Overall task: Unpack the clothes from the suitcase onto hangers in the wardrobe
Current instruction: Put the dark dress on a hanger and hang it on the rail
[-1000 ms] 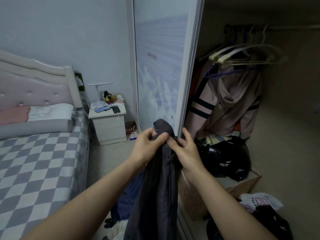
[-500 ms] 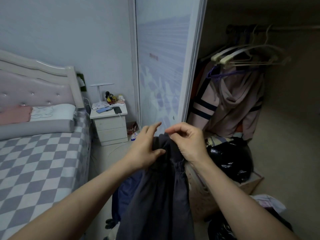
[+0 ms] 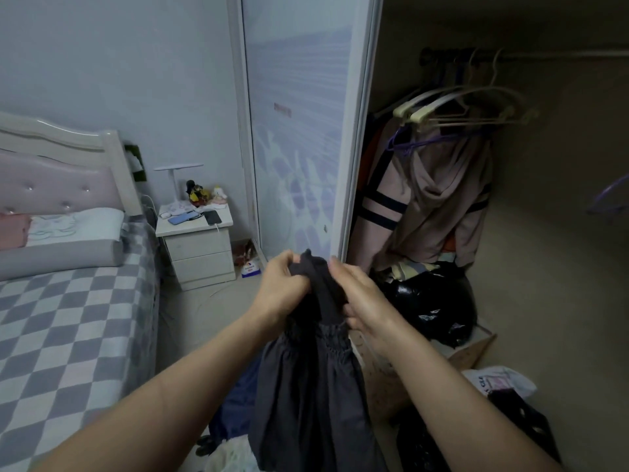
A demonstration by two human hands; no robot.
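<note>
Our left hand (image 3: 284,291) and right hand (image 3: 360,301), apart half a second ago, now both grip the dark garment (image 3: 313,379) at six o'clock, wardrobe hangers (image 3: 466,109) at two o'clock unreached.

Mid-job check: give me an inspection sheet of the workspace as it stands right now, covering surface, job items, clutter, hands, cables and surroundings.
Surface: bare floor between bed and wardrobe.
Job's things: dark garment held up, gathered waistband below the hands; empty hangers on the wardrobe rail; beige striped top already hung. Suitcase not clearly visible.
Clutter: black plastic bag and cardboard box at the wardrobe foot; white printed bag.
Hands: left hand and right hand both grip the garment's top.
Cables: white cable beside the nightstand.
Surroundings: checked bed, sliding wardrobe door.
</note>
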